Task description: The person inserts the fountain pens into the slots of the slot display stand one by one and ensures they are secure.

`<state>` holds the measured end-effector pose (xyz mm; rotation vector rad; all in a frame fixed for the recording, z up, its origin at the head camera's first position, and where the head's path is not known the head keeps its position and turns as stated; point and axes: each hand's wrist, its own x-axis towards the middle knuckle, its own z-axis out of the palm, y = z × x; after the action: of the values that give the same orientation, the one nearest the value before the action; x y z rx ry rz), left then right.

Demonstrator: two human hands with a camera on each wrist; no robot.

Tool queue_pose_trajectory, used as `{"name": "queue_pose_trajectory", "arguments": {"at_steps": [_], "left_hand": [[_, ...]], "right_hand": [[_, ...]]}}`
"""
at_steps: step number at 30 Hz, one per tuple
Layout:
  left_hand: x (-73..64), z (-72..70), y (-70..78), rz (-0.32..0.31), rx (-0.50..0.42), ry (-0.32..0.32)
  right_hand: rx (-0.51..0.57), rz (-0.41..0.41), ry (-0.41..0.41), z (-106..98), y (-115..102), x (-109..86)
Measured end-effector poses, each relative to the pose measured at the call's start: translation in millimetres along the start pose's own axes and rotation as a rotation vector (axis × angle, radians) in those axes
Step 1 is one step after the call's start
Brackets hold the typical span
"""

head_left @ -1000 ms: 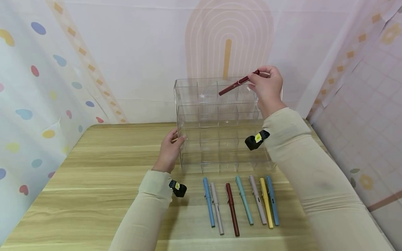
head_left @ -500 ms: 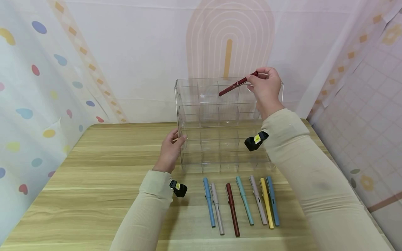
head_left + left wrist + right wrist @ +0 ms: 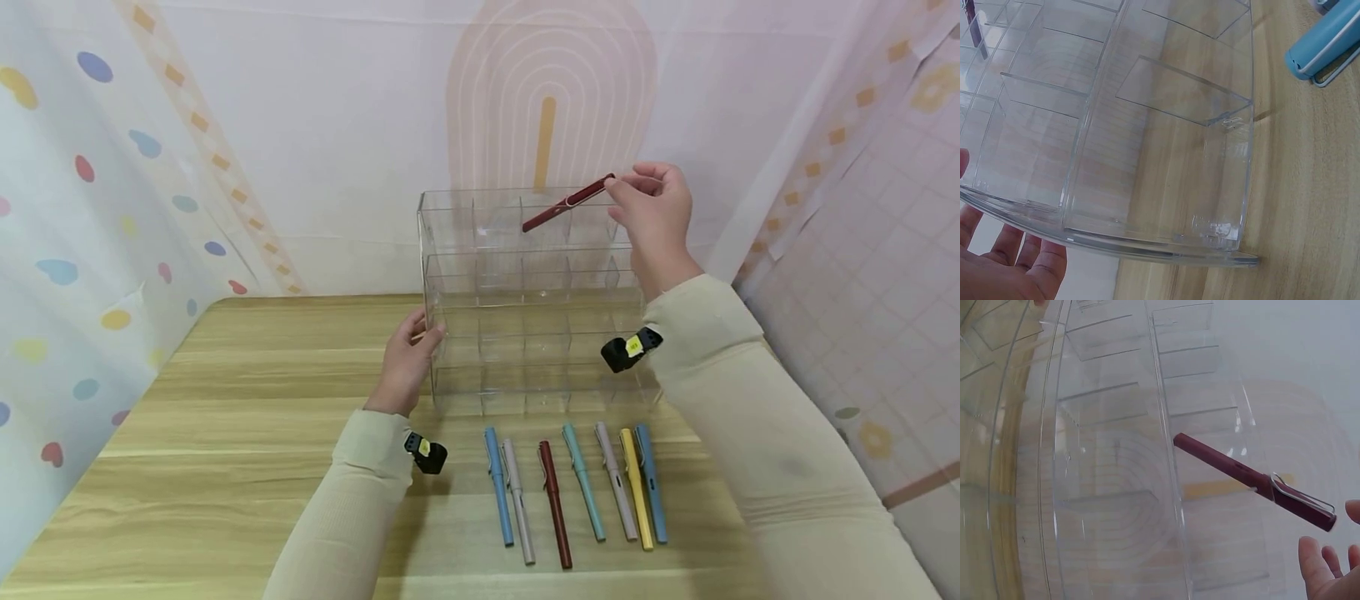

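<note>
Slim dark red pen with a silver wire clip (image 3: 568,202): slanted at the top tier of the rack, seemingly propped on its clear edges; which compartment it lies over, I cannot tell.
Long axis: tilted, plain end low and to the left, clip end high and to the right; the clip end points at the right hand (image 3: 654,218).
Nearer hand: the right; its fingertips are just beside the clip end, so the pen runs away from them, leftward and down.
Right grip: thumb and fingers parted, apparently holding nothing; the right wrist view shows a gap before the pen's end.
Left hand (image 3: 403,362): well apart from the pen; it grips the side wall of the clear plastic tiered rack (image 3: 498,290), thumb inside, fingers outside.
Front of rack: a row of seven slim clipped pens (image 3: 583,479) in assorted colours; they lie on the pale wood-grain table (image 3: 247,400), clip ends toward the rack.
</note>
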<state>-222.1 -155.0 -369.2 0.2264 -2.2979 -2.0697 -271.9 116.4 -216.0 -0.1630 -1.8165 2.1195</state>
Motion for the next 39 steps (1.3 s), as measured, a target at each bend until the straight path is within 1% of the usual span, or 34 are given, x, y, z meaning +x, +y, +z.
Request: {"name": "queue_pose_trajectory", "arguments": {"at_steps": [6, 11, 16, 17, 19, 23, 27, 34, 39], "left_hand": [[-0.9, -2.1, -1.2, -0.001, -0.005, 0.004], [-0.5, -4.4, -2.6, -0.002, 0.002, 0.010], [-1.3, -4.4, -2.4, 0.001, 0.004, 0.011], [-1.6, -4.3, -2.2, 0.001, 0.004, 0.010], [-2.0, -4.0, -1.9, -0.002, -0.001, 0.007], [-1.7, -3.8, -2.1, -0.006, -0.006, 0.005], [-1.2, -4.2, -2.5, -0.003, -0.009, 0.007], [-2.0, -7.5, -1.3, -0.004, -0.004, 0.008], [-2.5, -8.9, -0.9, -0.006, -0.004, 0.005]], "right_hand": [[0.049, -0.020, -0.018, -23.9, -0.2, -9.1], [0.030, -0.028, -0.015, -42.6, 2.9, -17.4], [-0.020, -0.030, -0.025, -65.5, 12.8, -25.8], [-0.016, -0.025, -0.030, -70.5, 15.5, -27.2], [-0.015, -0.007, -0.040, -80.7, 20.8, -30.6], [0.055, 0.041, -0.086, -101.1, 33.7, -37.4], [0.066, 0.083, -0.130, -118.7, 47.6, -46.4], [0.067, 0.147, -0.151, -135.4, 74.7, -62.4], [0.028, 0.204, -0.171, -145.5, 91.1, -72.4]]}}
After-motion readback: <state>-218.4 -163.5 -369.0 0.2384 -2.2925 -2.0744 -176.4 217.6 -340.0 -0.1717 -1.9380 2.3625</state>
